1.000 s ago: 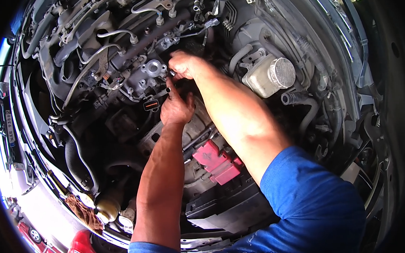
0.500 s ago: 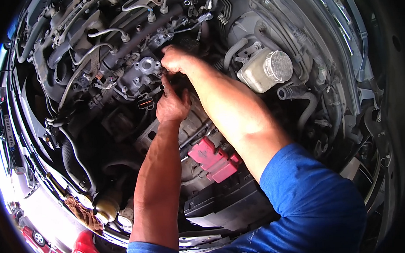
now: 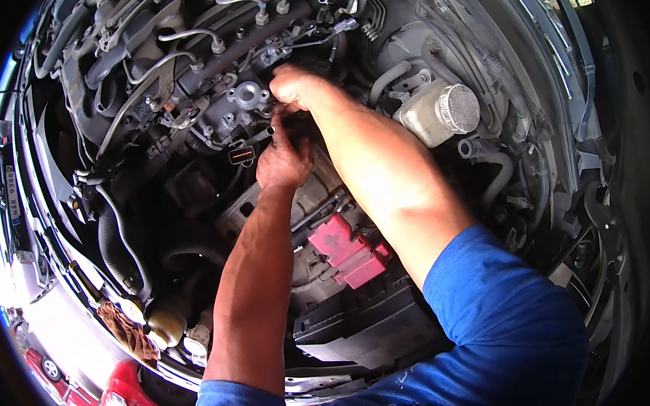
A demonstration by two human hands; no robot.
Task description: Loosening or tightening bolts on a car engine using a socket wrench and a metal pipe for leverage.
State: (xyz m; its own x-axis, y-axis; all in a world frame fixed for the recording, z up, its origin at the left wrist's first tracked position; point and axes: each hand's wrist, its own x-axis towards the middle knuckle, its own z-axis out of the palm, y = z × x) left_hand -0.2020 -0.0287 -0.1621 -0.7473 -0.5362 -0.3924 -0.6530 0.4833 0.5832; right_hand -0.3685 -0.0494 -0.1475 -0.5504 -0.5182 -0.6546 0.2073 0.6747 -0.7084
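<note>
Both my bare hands are inside an engine bay, at a metal housing (image 3: 228, 112) with a round flanged opening (image 3: 246, 95). My left hand (image 3: 285, 163) reaches up from below, index finger extended to the housing's lower right side beside a short tube end (image 3: 270, 131); what it touches there is unclear. My right hand (image 3: 292, 88) is bent with curled fingers just right of the flange, and whatever it grips is hidden among dark parts. A black connector with an orange seal (image 3: 242, 155) hangs left of my left hand.
A fluid reservoir (image 3: 429, 120) and a loose hose end (image 3: 473, 149) sit right of my forearm. A red plastic cover (image 3: 336, 239) and black box (image 3: 357, 330) lie below. Metal lines (image 3: 191, 35) run above; a brown rag (image 3: 126, 331) rests on the front edge. Red vehicle bodywork (image 3: 133, 397) shows outside.
The whole view has shifted slightly, with small movements of both hands beside the flange. My right hand stays curled and my left index finger stays raised toward the same spot.
</note>
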